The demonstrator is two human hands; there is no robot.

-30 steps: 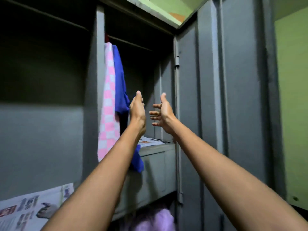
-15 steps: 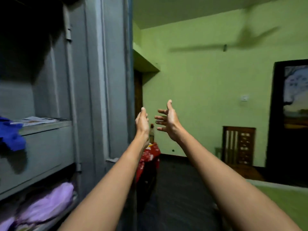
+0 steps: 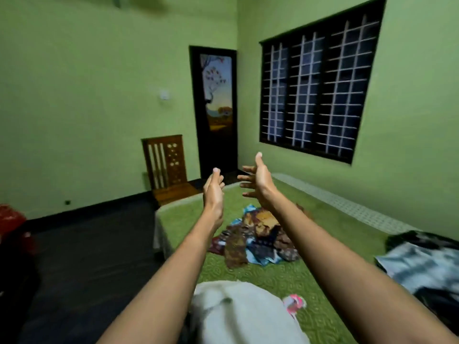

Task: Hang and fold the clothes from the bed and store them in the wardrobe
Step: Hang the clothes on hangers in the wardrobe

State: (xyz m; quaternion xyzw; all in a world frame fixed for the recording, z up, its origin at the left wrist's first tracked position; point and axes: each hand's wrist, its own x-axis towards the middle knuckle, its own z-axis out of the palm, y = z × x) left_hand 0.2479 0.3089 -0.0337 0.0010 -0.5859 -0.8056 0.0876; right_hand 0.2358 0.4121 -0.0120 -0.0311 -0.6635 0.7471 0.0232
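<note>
Both arms reach out in front of me over the bed (image 3: 323,281), which has a green patterned cover. My left hand (image 3: 214,192) is raised with straight fingers and holds nothing. My right hand (image 3: 257,181) is beside it, fingers spread, also empty. Below the hands lies a heap of patterned brown, blue and orange clothes (image 3: 258,239) in the middle of the bed. A white garment (image 3: 238,316) lies at the near edge, with a small pink and white piece (image 3: 295,302) next to it. A black and white garment (image 3: 422,266) lies at the right. The wardrobe is out of view.
A dark floor (image 3: 87,256) stretches to the left of the bed. A wooden chair (image 3: 166,165) stands against the far green wall beside a dark doorway (image 3: 214,108). A barred window (image 3: 318,93) fills the right wall. Something red (image 3: 11,219) sits at the far left.
My view has swung right, from the open wardrobe with hanging clothes, past its door, to the bed. Both hands stay raised, open and empty throughout.
</note>
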